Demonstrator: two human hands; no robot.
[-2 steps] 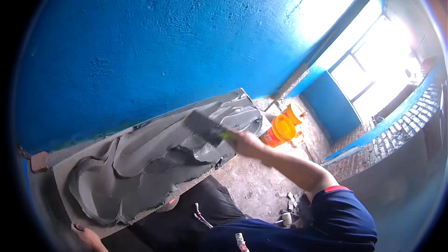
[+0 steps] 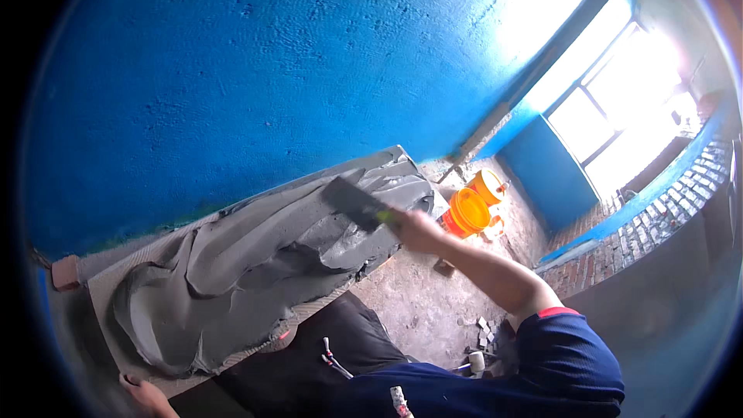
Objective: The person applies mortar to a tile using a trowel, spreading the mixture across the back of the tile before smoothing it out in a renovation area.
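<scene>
A long slab (image 2: 104,313), its ribbed light face showing along the rim, lies in front of me under a thick, wavy layer of wet grey mortar (image 2: 248,271). My right hand (image 2: 416,231) is closed round the handle of a flat trowel (image 2: 352,203). The trowel's dark rectangular blade rests on or just over the mortar at the slab's far right part; I cannot tell whether it touches. At the slab's near left corner, my left hand (image 2: 145,396) grips the edge, its fingers partly hidden.
A blue wall (image 2: 255,70) rises behind the slab. Orange buckets (image 2: 467,213) stand on the floor beyond its right end. A red brick (image 2: 65,272) sits by the far left corner. Small grey pieces (image 2: 485,333) and a white-headed mallet (image 2: 475,361) lie right of my legs.
My right hand and the trowel have shifted a little to the right across the mortar. The left hand stays at the slab's corner.
</scene>
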